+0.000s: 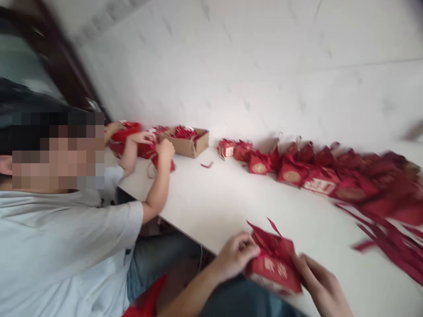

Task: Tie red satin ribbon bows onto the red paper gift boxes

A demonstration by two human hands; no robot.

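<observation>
A red gift box (276, 269) with pale printed characters is held between my two hands at the front edge of the white table (211, 207). A dark red ribbon (272, 246) is tied over its top, two ends sticking up. At the box's upper left corner, the fingers of my left hand (236, 256) are pinched together by the ribbon. My right hand (319, 279) grips the opposite side, thumb and fingers against the box wall. Blur hides whether the left fingertips hold ribbon or cardboard.
Finished-looking red boxes (292, 171) line the wall. Loose red ribbons (386, 246) lie at right. A cardboard box (185, 145) of red material stands farther back, near a ribbon scrap (207, 165). On the left, a co-worker's hand (165, 149) handles a red box.
</observation>
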